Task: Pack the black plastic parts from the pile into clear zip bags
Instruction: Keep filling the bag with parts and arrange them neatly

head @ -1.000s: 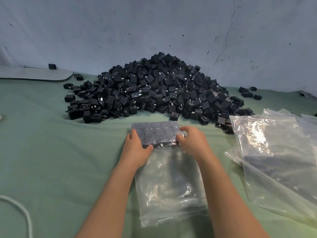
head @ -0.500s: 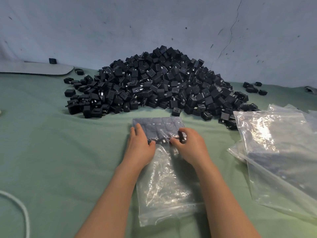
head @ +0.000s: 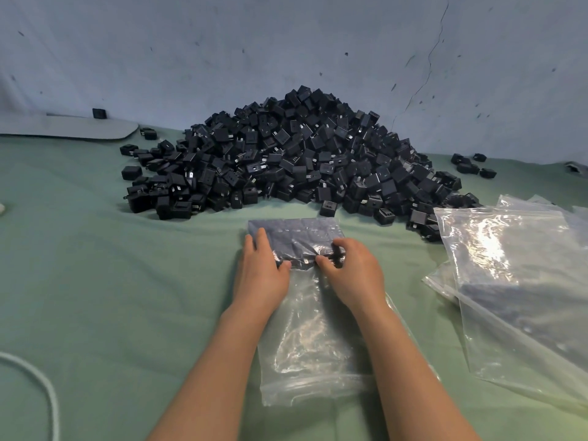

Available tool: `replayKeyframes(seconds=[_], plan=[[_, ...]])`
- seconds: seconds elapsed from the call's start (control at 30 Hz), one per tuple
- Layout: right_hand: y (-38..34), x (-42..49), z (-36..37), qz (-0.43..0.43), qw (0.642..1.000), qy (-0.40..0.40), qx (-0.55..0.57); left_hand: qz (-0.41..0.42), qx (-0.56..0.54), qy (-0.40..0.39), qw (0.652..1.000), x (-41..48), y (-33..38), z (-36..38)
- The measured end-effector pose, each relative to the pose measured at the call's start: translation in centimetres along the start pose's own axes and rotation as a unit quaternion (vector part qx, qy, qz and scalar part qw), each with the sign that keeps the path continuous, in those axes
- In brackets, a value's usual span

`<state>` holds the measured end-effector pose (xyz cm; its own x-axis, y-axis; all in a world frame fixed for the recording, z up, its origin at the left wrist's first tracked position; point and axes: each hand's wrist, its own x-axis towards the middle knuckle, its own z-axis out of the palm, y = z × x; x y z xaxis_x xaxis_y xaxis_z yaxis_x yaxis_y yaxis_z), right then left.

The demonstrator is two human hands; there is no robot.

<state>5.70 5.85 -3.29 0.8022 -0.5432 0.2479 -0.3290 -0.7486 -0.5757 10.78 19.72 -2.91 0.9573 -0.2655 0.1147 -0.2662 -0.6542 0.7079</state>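
Note:
A big pile of black plastic parts (head: 296,154) lies on the green cloth against the wall. In front of it a clear zip bag (head: 313,338) lies flat, its far end filled with a row of black parts (head: 296,233). My left hand (head: 259,275) rests on the left side of that filled end, fingers lying on the bag and thumb against its near edge. My right hand (head: 350,272) is on the right side, fingers curled and pinching the plastic over the parts. The bag's near, empty end runs between my forearms.
A stack of empty clear zip bags (head: 515,281) lies at the right. Loose black parts (head: 471,163) sit at the far right near the wall. A grey flat board (head: 70,127) lies at the far left, and a white cord (head: 47,386) curves at the bottom left.
Both hands have shifted slightly inward along the filled end of the bag. My right hand's fingers have curled more tightly over the parts. The camera view has tipped a little.

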Motion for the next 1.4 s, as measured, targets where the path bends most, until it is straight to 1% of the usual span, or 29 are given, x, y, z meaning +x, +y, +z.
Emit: replayKeyframes(seconds=[0.13, 0.27, 0.33, 0.47, 0.67, 0.77, 0.83, 0.9, 0.93, 1.0, 1.07, 1.13, 1.2, 1.27, 1.33, 1.4], plan=[[0.1, 0.3, -0.4, 0.004, 1.000, -0.022, 0.010, -0.019, -0.024, -0.023, 0.999, 0.1, 0.1, -0.4], [-0.8, 1.8, -1.1, -0.006, 1.000, 0.000, 0.003, -0.029, 0.006, 0.006, 1.000, 1.7, 1.2, -1.0], [-1.8, 3.6, -0.8, 0.000, 1.000, -0.022, -0.015, -0.013, -0.001, 0.018, 1.000, 3.1, 2.4, -1.2], [-3.3, 7.6, 1.0, 0.045, 0.992, -0.084, -0.084, 0.010, -0.065, 0.023, 0.998, 6.2, 4.1, -1.3], [-3.2, 12.2, 2.5, 0.129, 0.974, -0.147, -0.116, -0.020, -0.214, 0.000, 0.977, 9.5, 4.4, -0.8], [-3.1, 12.7, 2.8, 0.133, 0.974, -0.139, -0.119, -0.030, -0.239, 0.000, 0.971, 10.3, 3.9, -0.7], [-3.2, 12.5, 2.3, 0.129, 0.982, -0.106, -0.087, -0.034, -0.262, 0.010, 0.965, 10.3, 3.6, -0.8], [-3.5, 11.9, 0.9, 0.114, 0.991, -0.072, -0.002, -0.038, -0.278, 0.014, 0.960, 10.0, 3.5, -1.3], [-3.8, 11.4, 0.0, 0.097, 0.992, -0.068, 0.051, -0.038, -0.280, 0.008, 0.959, 9.6, 3.6, -1.6], [-4.6, 10.0, -2.2, 0.061, 0.981, -0.088, 0.159, -0.030, -0.275, -0.011, 0.961, 8.6, 3.8, -2.3], [-5.6, 7.8, -4.4, 0.039, 0.957, -0.140, 0.250, -0.017, -0.286, -0.038, 0.957, 7.1, 4.1, -3.1], [-6.2, 5.1, -5.7, 0.028, 0.933, -0.190, 0.304, -0.009, -0.313, -0.073, 0.947, 5.3, 4.3, -3.7], [-6.4, 2.4, -6.4, 0.027, 0.924, -0.207, 0.319, -0.009, -0.340, -0.099, 0.935, 3.6, 4.2, -4.1], [-6.5, -0.4, -6.6, 0.028, 0.924, -0.207, 0.321, -0.012, -0.348, -0.101, 0.932, 2.0, 3.6, -4.5], [-6.4, -3.1, -6.6, 0.000, 0.942, -0.186, 0.280, -0.012, -0.337, -0.092, 0.937, 0.6, 2.8, -4.8], [-6.0, -5.6, -6.7, -0.060, 0.954, -0.158, 0.246, -0.026, -0.332, -0.092, 0.938, -0.9, 2.2, -5.1]])
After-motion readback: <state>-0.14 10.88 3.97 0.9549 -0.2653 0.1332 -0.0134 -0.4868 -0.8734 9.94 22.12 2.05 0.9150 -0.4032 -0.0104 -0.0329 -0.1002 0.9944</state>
